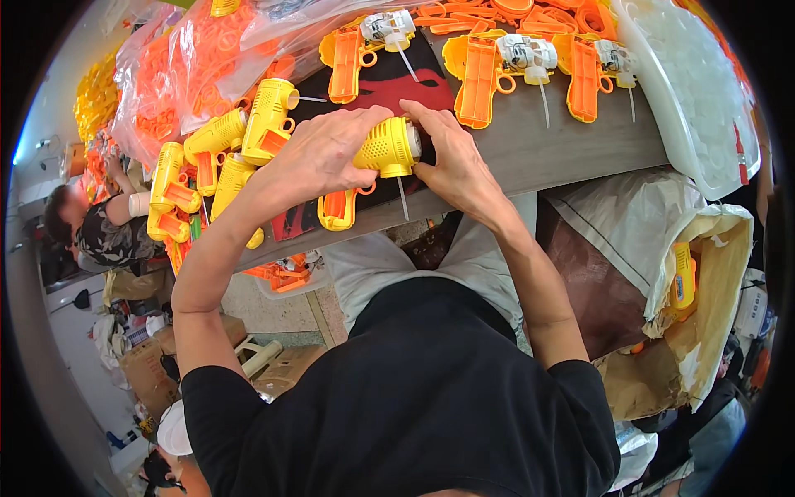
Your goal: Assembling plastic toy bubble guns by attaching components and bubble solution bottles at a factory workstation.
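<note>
Above the table's near edge I hold a yellow toy gun (386,147) with an orange grip and a thin clear tube hanging down. My left hand (327,153) is closed around its rear part, the palm covering much of the body. On the other side my right hand (455,157) curves thumb and forefinger around the white-rimmed front end. Whether a small part sits between those fingertips is hidden. Several closed yellow toy guns (217,137) lie heaped beside my left forearm. Past my right hand rest open orange-and-yellow gun halves (476,83) with white motor units and tubes.
A plastic bag of orange parts (186,70) stands at the far left. On the right is a white tub (662,74) of translucent pieces. Below it an open sack (712,282) holds a yellow toy gun. Another person (108,215) sits at the left.
</note>
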`<state>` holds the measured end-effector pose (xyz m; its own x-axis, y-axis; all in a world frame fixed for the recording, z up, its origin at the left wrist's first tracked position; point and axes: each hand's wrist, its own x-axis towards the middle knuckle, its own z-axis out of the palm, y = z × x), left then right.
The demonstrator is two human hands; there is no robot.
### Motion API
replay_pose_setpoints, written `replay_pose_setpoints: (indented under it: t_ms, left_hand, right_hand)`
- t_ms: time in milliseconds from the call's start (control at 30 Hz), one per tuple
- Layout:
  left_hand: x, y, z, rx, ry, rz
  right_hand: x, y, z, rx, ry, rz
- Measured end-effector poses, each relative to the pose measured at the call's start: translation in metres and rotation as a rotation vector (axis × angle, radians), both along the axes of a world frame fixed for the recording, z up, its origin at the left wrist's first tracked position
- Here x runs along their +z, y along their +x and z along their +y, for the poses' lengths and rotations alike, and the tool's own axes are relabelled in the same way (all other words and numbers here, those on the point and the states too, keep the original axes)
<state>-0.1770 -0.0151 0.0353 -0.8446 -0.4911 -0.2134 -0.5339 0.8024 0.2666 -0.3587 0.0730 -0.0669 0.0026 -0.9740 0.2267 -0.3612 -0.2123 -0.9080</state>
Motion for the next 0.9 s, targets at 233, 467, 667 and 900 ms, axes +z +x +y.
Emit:
replay_pose_setpoints:
  t_ms: [233,467,667,900]
  left_hand:
    - [-0.009,0.008,0.0,-0.076,-0.044,0.052]
    - [-0.007,0.004,0.002,-0.096,0.015,-0.05]
    - [-0.002,0.001,-0.002,-0.024,0.106,0.029]
    - [-0.013,-0.004,0.012,-0.003,-0.026,-0.038]
  right_hand:
    - [-0.001,0.002,0.0,-0.005,-0.025,0.021]
    - [0.0,0.002,0.0,-0.013,-0.017,-0.005]
    - [-0.001,0.002,-0.001,-0.001,-0.023,0.012]
    - [-0.003,0.005,0.0,-0.016,-0.041,0.025]
